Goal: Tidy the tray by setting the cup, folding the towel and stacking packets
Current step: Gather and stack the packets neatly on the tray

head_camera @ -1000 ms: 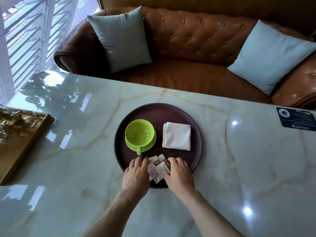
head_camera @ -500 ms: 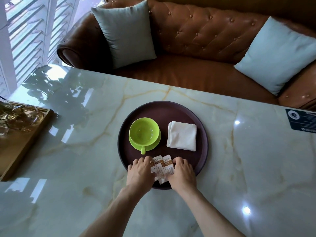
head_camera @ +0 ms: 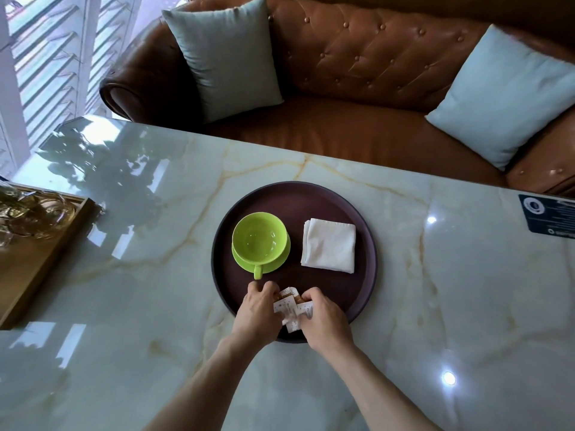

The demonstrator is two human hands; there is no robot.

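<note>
Both hands are closed in around the packets [head_camera: 291,309] at the near edge of the tray [head_camera: 367,275]: the left hand [head_camera: 258,312] cups them from the left with its fingers curled over the top of the pile, and the right hand [head_camera: 323,318] presses in from the right, its fingertips bent down onto the paper, so the small white and brown sachets are squeezed between the two, some fanned out crookedly and one poking toward the wrist side. Whether any packet is lifted off the tray cannot be told, as the hands hide the underside. Just beyond the left hand, the green cup [head_camera: 259,242] stands upright on its saucer [head_camera: 280,264], handle pointing toward the person, and to its right, apart from it, the white towel [head_camera: 329,245] lies folded into a neat square. The round dark tray rests on the glossy marble table [head_camera: 466,306], with a wooden tray [head_camera: 46,253] of glassware at the far left and a leather sofa [head_camera: 357,73] with pale cushions behind. Cup and towel look settled, so the step in hand appears to be the last: stacking the packets. The next move calls for squaring their edges together into one even pile, pressing gently so the slippery sachets do not splay or slide off the rim
</note>
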